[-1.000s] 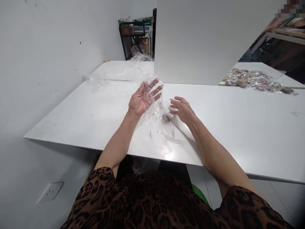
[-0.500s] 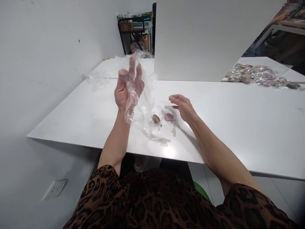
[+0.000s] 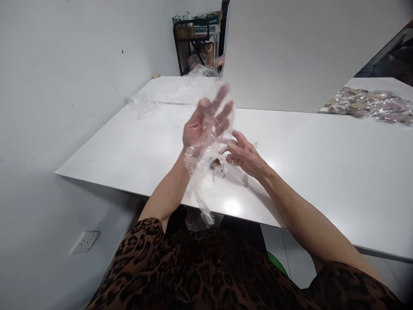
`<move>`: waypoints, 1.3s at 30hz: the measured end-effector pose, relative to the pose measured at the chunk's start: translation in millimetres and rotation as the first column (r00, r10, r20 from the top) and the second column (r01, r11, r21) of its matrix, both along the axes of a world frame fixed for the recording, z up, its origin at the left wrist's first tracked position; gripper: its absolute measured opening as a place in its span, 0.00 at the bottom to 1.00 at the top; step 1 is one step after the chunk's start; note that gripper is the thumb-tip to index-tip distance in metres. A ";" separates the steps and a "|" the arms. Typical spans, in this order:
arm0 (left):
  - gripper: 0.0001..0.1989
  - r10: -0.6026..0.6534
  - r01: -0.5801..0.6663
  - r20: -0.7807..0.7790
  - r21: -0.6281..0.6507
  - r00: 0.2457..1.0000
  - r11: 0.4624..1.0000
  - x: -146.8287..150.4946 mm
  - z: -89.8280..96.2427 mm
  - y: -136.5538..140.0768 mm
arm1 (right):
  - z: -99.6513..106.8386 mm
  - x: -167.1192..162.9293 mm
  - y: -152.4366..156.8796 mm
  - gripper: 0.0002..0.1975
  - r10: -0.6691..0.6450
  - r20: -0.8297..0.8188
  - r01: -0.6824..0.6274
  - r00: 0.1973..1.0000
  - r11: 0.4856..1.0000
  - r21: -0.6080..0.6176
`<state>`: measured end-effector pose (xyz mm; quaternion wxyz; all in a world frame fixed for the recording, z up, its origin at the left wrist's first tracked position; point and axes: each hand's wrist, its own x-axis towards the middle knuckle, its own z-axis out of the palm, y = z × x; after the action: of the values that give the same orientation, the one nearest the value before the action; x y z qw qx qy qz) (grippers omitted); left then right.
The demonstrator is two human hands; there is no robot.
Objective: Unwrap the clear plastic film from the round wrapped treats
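Observation:
My left hand (image 3: 209,120) is raised over the table, palm toward me. It is slightly blurred. A crinkled clear plastic bag (image 3: 196,157) drapes over it and hangs past the wrist; thumb and forefinger look closed on the film, the other fingers stretched up. Close by on the right, my right hand (image 3: 243,153) has its fingers apart and loosely bent, at the edge of the plastic. Below and between the hands lies a small brown piece (image 3: 215,163) in clear wrapping on the white table (image 3: 129,150). No pink piece shows; my right hand covers that spot.
Several wrapped pieces (image 3: 371,105) lie at the far right. A white upright panel (image 3: 284,56) stands along the table's back. More clear film (image 3: 145,105) lies at the back left, by the wall. Behind is a black shelf rack (image 3: 196,34). Another person's hand (image 3: 220,61) shows beside the panel.
My left hand has moved right with the plastic bag. My right hand has come lower and closer to it, and the pink piece is now out of sight. The view has shifted slightly.

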<state>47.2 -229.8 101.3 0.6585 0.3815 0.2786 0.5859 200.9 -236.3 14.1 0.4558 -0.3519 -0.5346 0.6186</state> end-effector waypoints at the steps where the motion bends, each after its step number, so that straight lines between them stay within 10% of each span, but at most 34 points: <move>1: 0.27 -0.046 0.046 0.009 0.006 0.999 0.999 3.3 -4.0 0.4 | 0.5 0.3 1.0 0.33 -0.006 -0.016 0.006 1.000 1.000 -0.013; 8: 0.11 -0.020 0.021 0.011 -0.088 1.000 0.996 -15.3 -42.7 39.7 | 10.2 30.8 24.0 0.23 -0.353 -0.123 0.367 0.927 0.923 0.114; 12: 0.24 0.107 -0.138 -0.145 -0.226 0.984 0.964 -24.2 -58.7 59.0 | 12.6 55.6 39.7 0.22 -0.487 -0.204 0.522 0.849 0.833 0.183; 16: 0.40 0.424 -0.443 -0.355 0.030 0.833 0.896 -20.4 -61.7 55.6 | 10.6 61.0 43.2 0.22 -0.477 -0.185 0.509 0.859 0.832 0.219; 20: 0.44 0.165 -0.042 -0.563 0.224 0.810 0.974 -9.9 -65.8 44.2 | 11.4 49.6 33.4 0.19 -0.348 -0.136 0.371 0.928 0.898 0.237; 25: 0.22 -0.157 0.384 -0.707 0.174 0.690 0.907 0.7 -78.5 39.0 | 14.7 43.2 24.5 0.15 -0.195 -0.062 0.204 0.979 0.945 0.254; 31: 0.15 0.198 -0.125 -0.599 0.161 0.776 0.979 -36.5 -49.2 77.0 | 14.1 53.4 32.4 0.14 -0.367 -0.069 0.373 0.928 0.909 0.184; 39: 0.13 0.549 -0.597 -0.363 -0.024 0.753 0.802 -134.7 25.6 189.1 | 7.7 56.8 35.6 0.12 -0.400 0.000 0.395 0.917 0.906 0.149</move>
<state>-87.4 -40.8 126.9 0.4134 0.3257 0.5306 0.6644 257.6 -200.7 21.8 0.5884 -0.4285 -0.5024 0.4667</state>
